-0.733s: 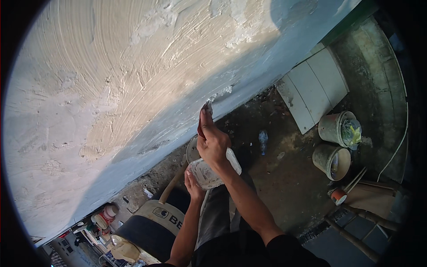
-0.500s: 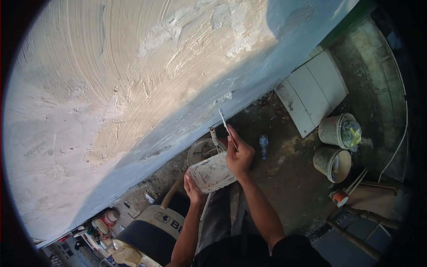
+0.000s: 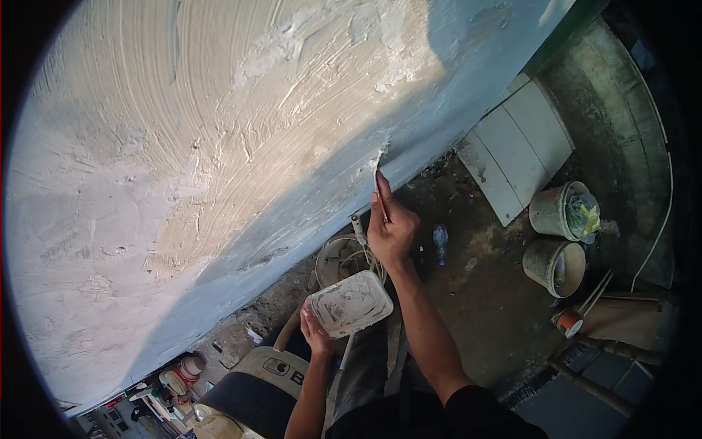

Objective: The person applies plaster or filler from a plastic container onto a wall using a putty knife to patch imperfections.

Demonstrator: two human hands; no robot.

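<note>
The right hand (image 3: 393, 228) is just right of the centre of the frame, closed around the reddish handle of a thin putty knife (image 3: 379, 183). Its knuckles face up toward the camera, and one finger lies extended along the handle toward the blade. The blade points up the frame, and its whitish tip overlaps a rough white patch on the shaded lower part of the wall (image 3: 183, 146); how firmly it presses there cannot be told. The right forearm rises from a dark sleeve at the lower edge, slanting up and to the left, with the wrist nearly in line with it.

The left hand (image 3: 316, 333) is lower, just left of centre, pinching the left end of a shallow, rounded rectangular tray (image 3: 351, 302). Its fingers lie along the tray's side; the exact place of the thumb is hard to make out. The tray tilts so that its smeared, greyish-white inside faces the camera, and it sits below the right hand, apart from it. The left forearm comes up steeply from the lower edge.

Behind the tray stands a round bucket (image 3: 327, 265). A clear bottle (image 3: 440, 244) lies on the dark ground (image 3: 475, 307), right of the right hand.
</note>
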